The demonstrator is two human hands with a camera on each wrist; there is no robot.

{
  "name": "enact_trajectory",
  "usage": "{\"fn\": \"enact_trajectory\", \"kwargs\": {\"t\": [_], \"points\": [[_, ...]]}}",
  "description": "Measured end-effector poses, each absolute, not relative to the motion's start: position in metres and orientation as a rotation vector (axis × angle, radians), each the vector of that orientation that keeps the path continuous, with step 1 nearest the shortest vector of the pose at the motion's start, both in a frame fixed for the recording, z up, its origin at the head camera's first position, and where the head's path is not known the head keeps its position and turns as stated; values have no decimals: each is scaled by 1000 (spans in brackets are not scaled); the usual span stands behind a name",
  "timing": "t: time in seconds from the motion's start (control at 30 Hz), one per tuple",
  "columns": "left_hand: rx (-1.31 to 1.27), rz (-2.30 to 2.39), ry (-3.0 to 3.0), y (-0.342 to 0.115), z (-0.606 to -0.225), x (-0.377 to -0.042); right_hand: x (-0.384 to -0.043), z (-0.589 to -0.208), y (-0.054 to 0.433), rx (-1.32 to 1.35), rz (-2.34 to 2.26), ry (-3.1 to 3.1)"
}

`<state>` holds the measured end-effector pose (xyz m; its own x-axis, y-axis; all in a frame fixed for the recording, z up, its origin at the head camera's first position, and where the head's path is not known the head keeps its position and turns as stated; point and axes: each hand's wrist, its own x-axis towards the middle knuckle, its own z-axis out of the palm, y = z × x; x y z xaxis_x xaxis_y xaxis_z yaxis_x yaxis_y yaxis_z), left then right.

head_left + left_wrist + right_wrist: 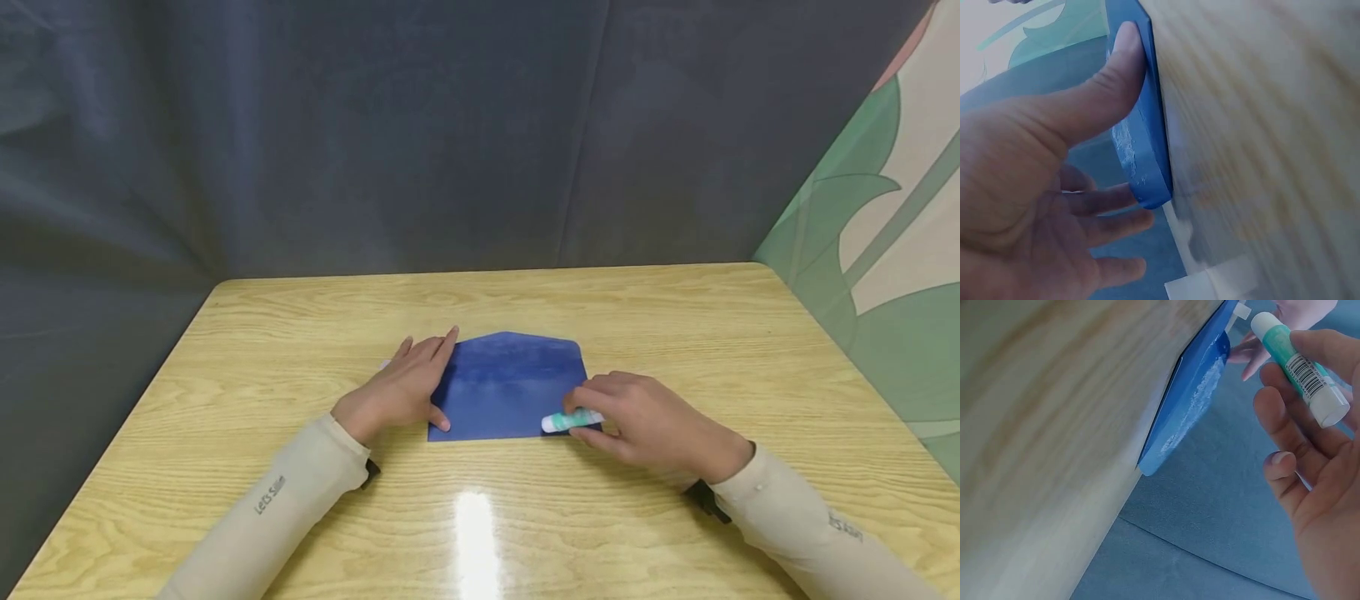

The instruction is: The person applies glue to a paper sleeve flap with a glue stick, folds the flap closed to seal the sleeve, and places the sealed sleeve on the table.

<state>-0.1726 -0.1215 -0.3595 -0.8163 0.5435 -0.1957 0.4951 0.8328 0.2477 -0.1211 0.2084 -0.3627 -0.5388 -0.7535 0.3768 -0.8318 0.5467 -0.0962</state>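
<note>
A blue envelope lies on the table, its pointed flap spread out on the far side. Whitish glue smears show along the flap in both wrist views. My left hand rests at the envelope's left end, fingers extended, with the thumb lying on the blue paper. Between thumb and fingers, my right hand pinches a glue stick, held over the envelope's near right corner. That stick is green and white with a barcode label, and its white end points left.
A small white object sits on the table beyond the left hand, mostly hidden by it in the head view. The wooden table ends at a dark curtain behind, and a leaf-patterned panel stands at right.
</note>
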Motion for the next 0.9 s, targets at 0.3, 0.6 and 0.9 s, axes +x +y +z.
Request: {"fn": "enact_trajectory", "kwargs": {"t": [0.3, 0.6, 0.9], "points": [[886, 240, 2763, -117, -358, -169, -120, -363, 208, 1319, 365, -2483], [877, 177, 2792, -115, -355, -166, -120, -363, 208, 1313, 348, -2503], [896, 85, 2795, -114, -352, -160, -120, -366, 207, 1336, 356, -2491]]}}
